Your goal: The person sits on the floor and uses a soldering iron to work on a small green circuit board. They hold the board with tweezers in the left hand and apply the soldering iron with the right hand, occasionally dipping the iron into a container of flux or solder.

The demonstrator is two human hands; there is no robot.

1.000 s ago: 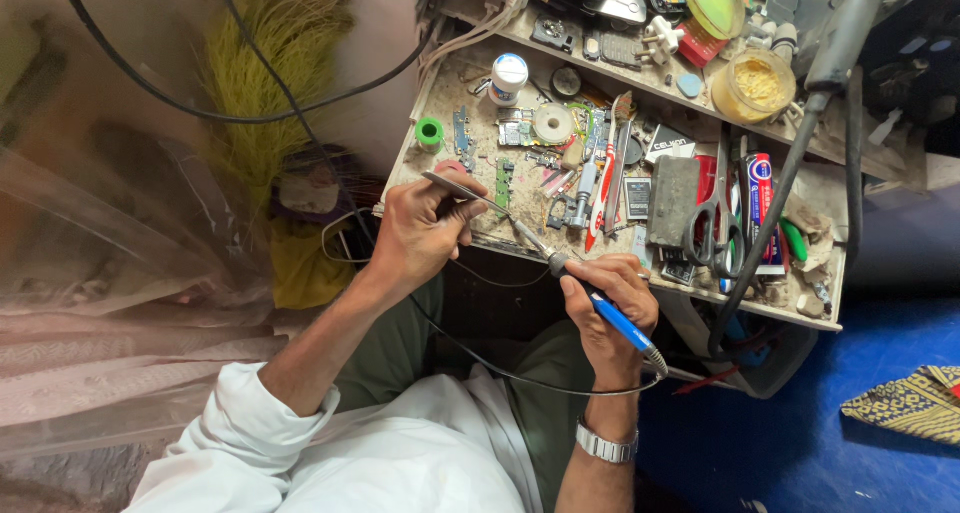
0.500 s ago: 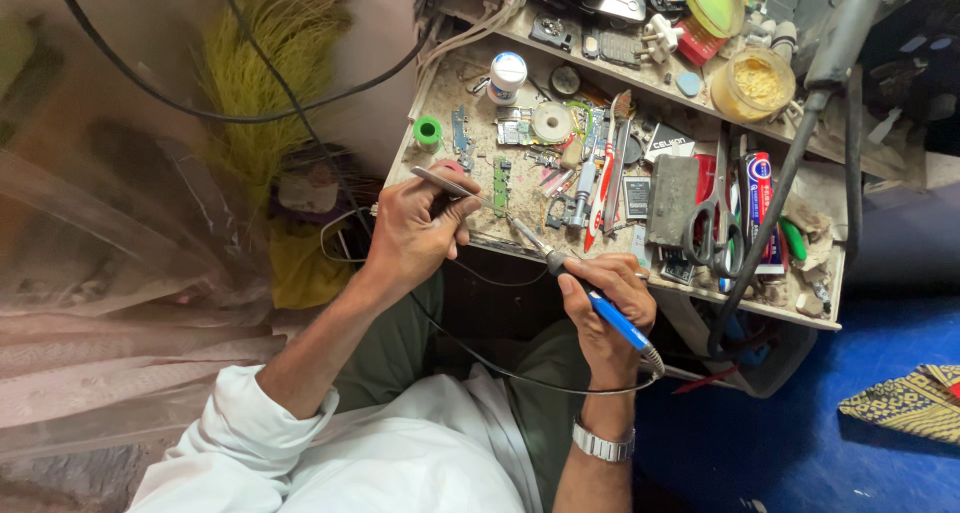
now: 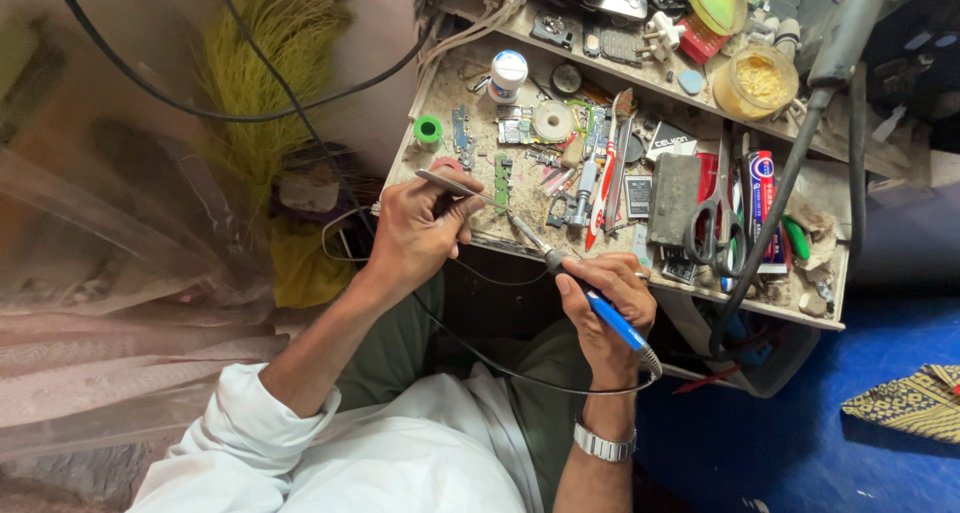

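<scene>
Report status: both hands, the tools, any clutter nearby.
Left hand grips tweezers. Right hand grips blue soldering iron, tip at tweezers. Scissors and parts crowd the bench.

The scene is lit evenly by soft, diffuse light; the worktop [image 3: 450, 103] is rendered sharp, shadows are kept faint, and slight wide-angle bending is seen at the edges.

Seeing blue-handled soldering iron [image 3: 585, 288] in my right hand [image 3: 605, 303], pen-style grip, metal tip angled up-left over surface [image 3: 650, 263] edge. Silver tweezers [image 3: 455, 186] pinched in left hand [image 3: 420, 235], lying near-flat, points toward iron tip, close by.
</scene>
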